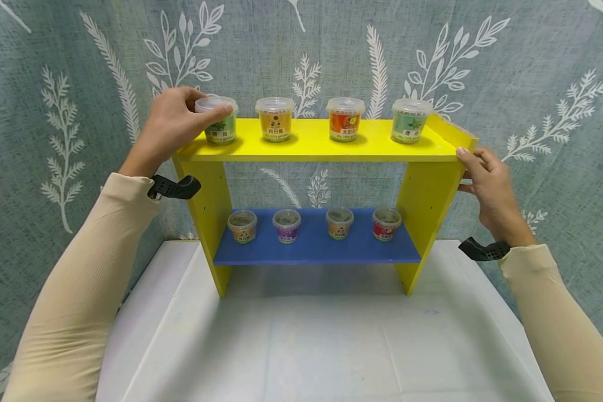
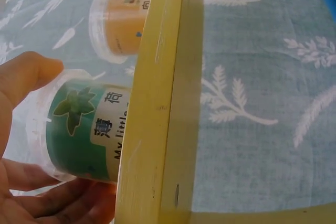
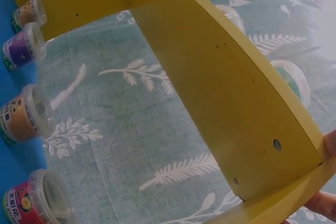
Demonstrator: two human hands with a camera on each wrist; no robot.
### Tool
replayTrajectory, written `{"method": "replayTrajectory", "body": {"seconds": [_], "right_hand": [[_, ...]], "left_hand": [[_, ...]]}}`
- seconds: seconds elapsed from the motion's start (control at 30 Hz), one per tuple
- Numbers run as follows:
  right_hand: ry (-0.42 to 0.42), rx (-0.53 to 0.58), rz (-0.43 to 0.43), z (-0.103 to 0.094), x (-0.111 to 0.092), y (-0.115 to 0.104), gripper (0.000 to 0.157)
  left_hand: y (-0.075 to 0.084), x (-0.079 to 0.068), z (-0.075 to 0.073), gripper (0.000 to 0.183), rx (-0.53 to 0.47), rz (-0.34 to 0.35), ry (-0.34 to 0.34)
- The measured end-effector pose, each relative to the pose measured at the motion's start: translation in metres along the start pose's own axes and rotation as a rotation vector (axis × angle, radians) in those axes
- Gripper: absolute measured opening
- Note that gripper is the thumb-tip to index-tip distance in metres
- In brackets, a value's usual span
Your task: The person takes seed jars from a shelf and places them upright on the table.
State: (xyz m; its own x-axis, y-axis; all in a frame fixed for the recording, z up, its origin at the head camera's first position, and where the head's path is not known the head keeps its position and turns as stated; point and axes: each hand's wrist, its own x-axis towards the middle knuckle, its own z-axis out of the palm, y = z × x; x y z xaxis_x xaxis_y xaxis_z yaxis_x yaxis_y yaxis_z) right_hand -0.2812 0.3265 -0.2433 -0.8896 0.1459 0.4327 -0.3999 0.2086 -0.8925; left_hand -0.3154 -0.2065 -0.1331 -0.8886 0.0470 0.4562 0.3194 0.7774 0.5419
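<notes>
The white-covered tabletop (image 1: pixel 321 346) occupies the foreground. Two beige sleeves (image 1: pixel 75 296) extend above it, each with a black wrist mount (image 1: pixel 176 187) at the cuff.

The left grip (image 1: pixel 173 125) holds the rim of the green-label mint cup (image 1: pixel 221 132), thumb toward the front and fingers on the far side. This cup is upright at the left end of the yellow upper board (image 1: pixel 321 146); its label reads "薄荷" and "My little garden". The right grip (image 1: pixel 492 187) pinches the right corner of the same board, thumb on its front edge.

Three further cups stand on the upper board, spaced apart, left to right:
- Orange-label sunflower cup (image 1: pixel 275 121): "向日葵".
- Red-label cup (image 1: pixel 346 121): "太阳花".
- Second green-label cup (image 1: pixel 409 124): "薄荷".

The blue lower shelf (image 1: pixel 311 251), fixed between yellow side panels (image 1: pixel 208 212), carries four cups, left to right:
- Left orange-label cup (image 1: pixel 243 228): "向日葵".
- Purple-label cup (image 1: pixel 287 228): characters too small to read.
- Right orange-label cup (image 1: pixel 339 225): "向日葵".
- Crimson-label cup (image 1: pixel 386 228): "太阳花"; "little garden" is legible in the right wrist view.

A grey-green cloth backdrop (image 1: pixel 331 50) with white leaf prints hangs behind the unit.
</notes>
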Motion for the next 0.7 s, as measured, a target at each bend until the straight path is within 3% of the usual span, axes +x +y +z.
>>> {"method": "replayTrajectory", "body": {"seconds": [0.37, 0.7], "right_hand": [[0.015, -0.037, -0.008, 0.002, -0.001, 0.001, 0.041], [0.022, 0.048, -0.013, 0.004, -0.002, 0.001, 0.039]], "left_hand": [[-0.003, -0.01, -0.001, 0.079, -0.05, 0.023, 0.054], [0.009, -0.023, 0.0, 0.076, -0.06, 0.079, 0.062]]}}
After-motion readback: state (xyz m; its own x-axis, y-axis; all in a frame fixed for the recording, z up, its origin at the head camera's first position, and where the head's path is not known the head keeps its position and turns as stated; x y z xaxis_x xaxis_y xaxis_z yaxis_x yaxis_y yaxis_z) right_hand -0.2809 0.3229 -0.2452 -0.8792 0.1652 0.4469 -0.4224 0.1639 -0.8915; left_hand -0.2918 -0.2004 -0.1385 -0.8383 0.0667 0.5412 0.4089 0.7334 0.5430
